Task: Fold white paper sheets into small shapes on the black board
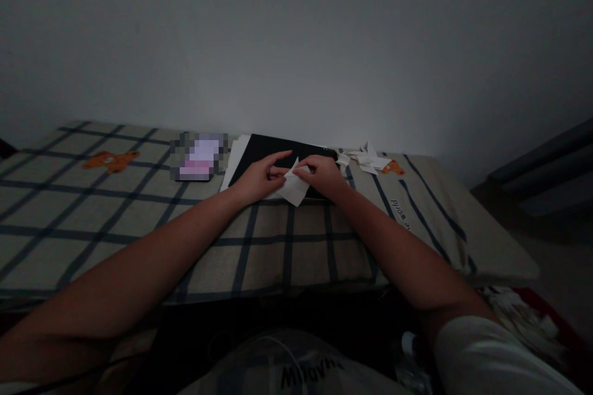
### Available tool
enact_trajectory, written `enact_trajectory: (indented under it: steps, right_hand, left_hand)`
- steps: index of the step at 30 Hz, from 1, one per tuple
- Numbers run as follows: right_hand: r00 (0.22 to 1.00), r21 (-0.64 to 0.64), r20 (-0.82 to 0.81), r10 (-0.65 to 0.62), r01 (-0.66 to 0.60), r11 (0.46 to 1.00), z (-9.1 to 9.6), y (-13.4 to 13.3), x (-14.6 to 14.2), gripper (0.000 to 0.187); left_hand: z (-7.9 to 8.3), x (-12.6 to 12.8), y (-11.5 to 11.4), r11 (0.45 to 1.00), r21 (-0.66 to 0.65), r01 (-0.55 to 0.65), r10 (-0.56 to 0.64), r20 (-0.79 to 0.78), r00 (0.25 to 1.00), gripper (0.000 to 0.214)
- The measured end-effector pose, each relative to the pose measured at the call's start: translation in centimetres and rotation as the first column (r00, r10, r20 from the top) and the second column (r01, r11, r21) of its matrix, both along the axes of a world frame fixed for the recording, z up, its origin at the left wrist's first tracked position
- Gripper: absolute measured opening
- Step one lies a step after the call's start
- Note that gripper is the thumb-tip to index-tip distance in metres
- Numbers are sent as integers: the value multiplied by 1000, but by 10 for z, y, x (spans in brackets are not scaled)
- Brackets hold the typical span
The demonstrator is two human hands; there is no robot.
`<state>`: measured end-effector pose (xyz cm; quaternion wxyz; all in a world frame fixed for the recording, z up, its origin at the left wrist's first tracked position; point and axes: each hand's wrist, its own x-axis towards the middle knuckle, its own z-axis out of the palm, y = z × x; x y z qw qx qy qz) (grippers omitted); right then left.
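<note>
A small piece of folded white paper [295,190] is held between my two hands, with pointed corners sticking up and down. My left hand [260,178] pinches its left side between thumb and fingers, the index finger stretched out above. On the right side, my right hand [325,174] grips the paper with thumb and fingertips. Both hands are over the near part of a flat black board or folder [273,147], which lies on white sheets [235,157]. Part of the paper is hidden behind my fingers.
A checked cloth [139,210] covers the table against a grey wall. Left of the black board lies a phone-like object [200,157], its screen blurred. Several folded white paper pieces [368,159] lie at the right. Below the table, at the right, a white-capped bottle [410,345] shows.
</note>
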<state>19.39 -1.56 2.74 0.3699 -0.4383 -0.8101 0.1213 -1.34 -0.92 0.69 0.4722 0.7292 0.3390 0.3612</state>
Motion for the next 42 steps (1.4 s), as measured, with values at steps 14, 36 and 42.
enact_trajectory:
  steps: [14,36,42]
  right_hand:
    - [1000,-84,8,-25,25,996,-3,2,-1,14]
    - [996,-72,-91,-19,12,997,-5,1,-5,13]
    - [987,-98,-160,-10,-6,995,-5,-1,-8,14]
  left_hand:
    - [8,4,-9,987,132,-90,110,-152,982,66]
    - [2,7,-5,988,36,-150,150,12,989,72]
    - [6,8,-8,965,93,-247,248,-8,969,64]
